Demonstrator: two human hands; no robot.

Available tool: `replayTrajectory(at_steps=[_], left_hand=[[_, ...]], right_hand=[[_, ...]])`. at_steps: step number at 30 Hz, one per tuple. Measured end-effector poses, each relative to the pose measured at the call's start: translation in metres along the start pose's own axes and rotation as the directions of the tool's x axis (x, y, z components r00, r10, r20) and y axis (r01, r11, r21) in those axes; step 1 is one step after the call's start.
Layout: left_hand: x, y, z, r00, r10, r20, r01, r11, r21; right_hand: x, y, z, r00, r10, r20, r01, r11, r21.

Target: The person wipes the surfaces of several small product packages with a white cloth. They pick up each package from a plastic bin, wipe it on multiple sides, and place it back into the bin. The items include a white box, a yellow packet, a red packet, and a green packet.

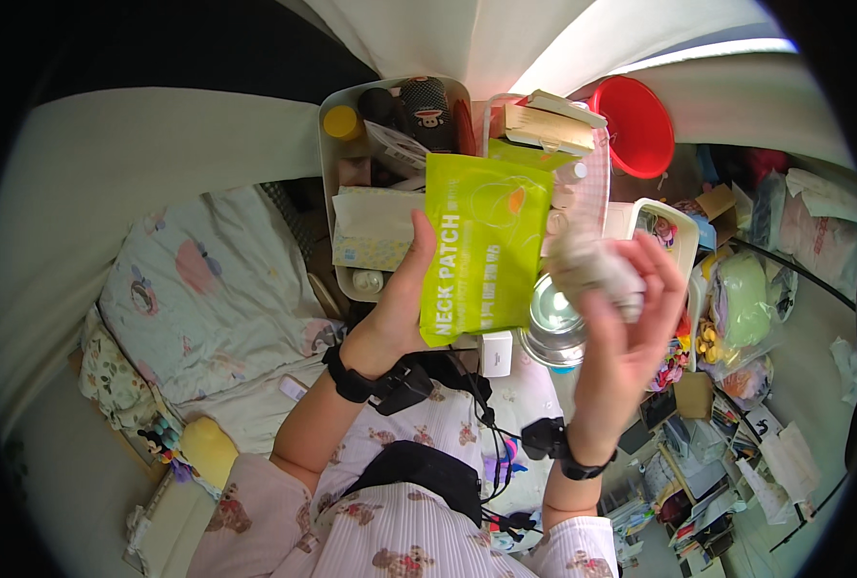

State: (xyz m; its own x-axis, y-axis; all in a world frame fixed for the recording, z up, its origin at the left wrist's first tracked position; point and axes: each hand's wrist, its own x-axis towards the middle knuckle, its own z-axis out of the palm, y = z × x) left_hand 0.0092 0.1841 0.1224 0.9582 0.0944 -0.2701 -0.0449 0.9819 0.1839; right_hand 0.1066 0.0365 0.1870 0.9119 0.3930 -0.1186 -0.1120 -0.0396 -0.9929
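Observation:
My left hand (pixel 394 307) grips a lime-green foil pouch (pixel 488 249) along its left edge, thumb in front. The pouch is held upright and bears white print and a duck-like outline. To its right, my raised right hand (pixel 620 325) holds a crumpled whitish wad (pixel 593 271), blurred, so its material is unclear. Below and left of the wad, a shiny round metal container (pixel 555 311) is partly hidden by my right hand. A small white box (pixel 496 354) stands just below the pouch.
Behind the pouch stand a white bin (pixel 323 155) of mixed items, a tissue pack (pixel 374 246) and a pink-checked basket (pixel 600 173) with boxes and bottles. A red bucket (pixel 634 130) is at the back right. Bedding (pixel 204 289) lies left; black cables (pixel 497 433) hang before me.

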Motion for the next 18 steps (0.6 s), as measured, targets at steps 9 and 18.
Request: replayTrajectory(at_steps=[9, 18], left_hand=[[-0.018, 0.004, -0.013, 0.986, -0.075, -0.148, 0.043, 0.978, -0.205], [-0.05, 0.019, -0.033, 0.969, -0.1, -0.228, 0.144, 0.972, 0.186]], right_hand=[[-0.019, 0.042, 0.047, 0.748, -0.328, 0.577, 0.606, 0.692, -0.392], [-0.015, 0.054, 0.063, 0.815, -0.321, 0.482, 0.534, 0.74, -0.41]])
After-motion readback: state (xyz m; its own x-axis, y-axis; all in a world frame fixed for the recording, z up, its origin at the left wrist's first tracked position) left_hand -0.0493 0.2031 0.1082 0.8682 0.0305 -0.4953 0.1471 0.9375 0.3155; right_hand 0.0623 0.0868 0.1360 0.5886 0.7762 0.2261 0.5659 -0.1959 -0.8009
